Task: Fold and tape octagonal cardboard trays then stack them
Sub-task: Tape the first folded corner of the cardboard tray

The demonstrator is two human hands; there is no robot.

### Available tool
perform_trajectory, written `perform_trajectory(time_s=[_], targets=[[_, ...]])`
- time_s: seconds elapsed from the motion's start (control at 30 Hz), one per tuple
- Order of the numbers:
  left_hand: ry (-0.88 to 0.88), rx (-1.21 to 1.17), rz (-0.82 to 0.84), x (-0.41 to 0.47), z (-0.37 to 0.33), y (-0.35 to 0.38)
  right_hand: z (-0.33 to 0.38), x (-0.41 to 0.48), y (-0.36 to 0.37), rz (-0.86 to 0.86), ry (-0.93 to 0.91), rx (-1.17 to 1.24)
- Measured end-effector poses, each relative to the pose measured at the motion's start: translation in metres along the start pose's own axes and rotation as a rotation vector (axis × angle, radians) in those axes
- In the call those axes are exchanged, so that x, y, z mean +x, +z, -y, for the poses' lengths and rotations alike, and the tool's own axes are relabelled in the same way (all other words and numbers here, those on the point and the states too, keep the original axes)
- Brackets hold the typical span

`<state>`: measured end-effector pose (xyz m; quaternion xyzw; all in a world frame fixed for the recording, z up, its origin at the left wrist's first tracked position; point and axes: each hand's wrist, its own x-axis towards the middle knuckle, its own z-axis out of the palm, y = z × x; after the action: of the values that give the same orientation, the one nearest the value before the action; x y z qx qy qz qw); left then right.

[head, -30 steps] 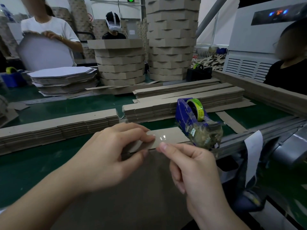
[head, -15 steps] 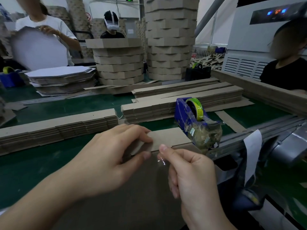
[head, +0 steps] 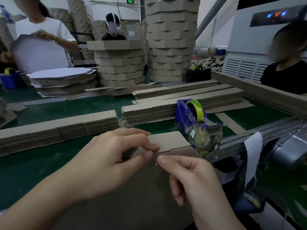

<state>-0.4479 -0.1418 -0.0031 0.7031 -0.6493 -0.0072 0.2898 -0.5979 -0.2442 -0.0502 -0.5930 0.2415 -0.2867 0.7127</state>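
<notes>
Left hand [head: 106,163] comes in from lower left, knuckles up. Its thumb and index finger pinch the near edge of the flap [head: 167,141] at frame centre, so it is clamped on the cardboard tray [head: 132,205]; the other fingers are curled underneath. The tray's big brown panel fills lower centre and tilts up toward the camera, with the flap folded at its top edge. Right hand [head: 191,176] comes in from lower right. Its thumb tip sits on the panel just under the fold line, nearly touching the left thumb, and its fingers are curled into the palm. There is a small shiny glint at the thumb tip, probably clear tape; can't tell whether it is pinching or just pressing. Blue tape dispenser [head: 182,118] with a green-yellow roll sits on the green table [head: 33,171], just right of the flap. Stacks of flat cardboard strips [head: 58,127] lie across mid-frame. Two columns of finished octagonal trays [head: 171,47] stand at upper centre.
</notes>
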Motion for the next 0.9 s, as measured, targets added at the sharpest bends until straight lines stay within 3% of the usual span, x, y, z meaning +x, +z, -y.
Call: perform_trajectory(time_s=[0.2,0.67,0.9], targets=[[-0.024,0.106,-0.152,0.01,-0.009,0.014,0.003,0.0,-0.003,0.062,0.022,-0.043],[-0.04,0.014,-0.19,0.009,-0.001,0.012,0.0,-0.001,-0.013,0.141,0.167,-0.372],[0.0,0.122,-0.123,0.003,0.0,0.011,0.003,0.008,-0.031,-0.239,-0.506,-0.251]])
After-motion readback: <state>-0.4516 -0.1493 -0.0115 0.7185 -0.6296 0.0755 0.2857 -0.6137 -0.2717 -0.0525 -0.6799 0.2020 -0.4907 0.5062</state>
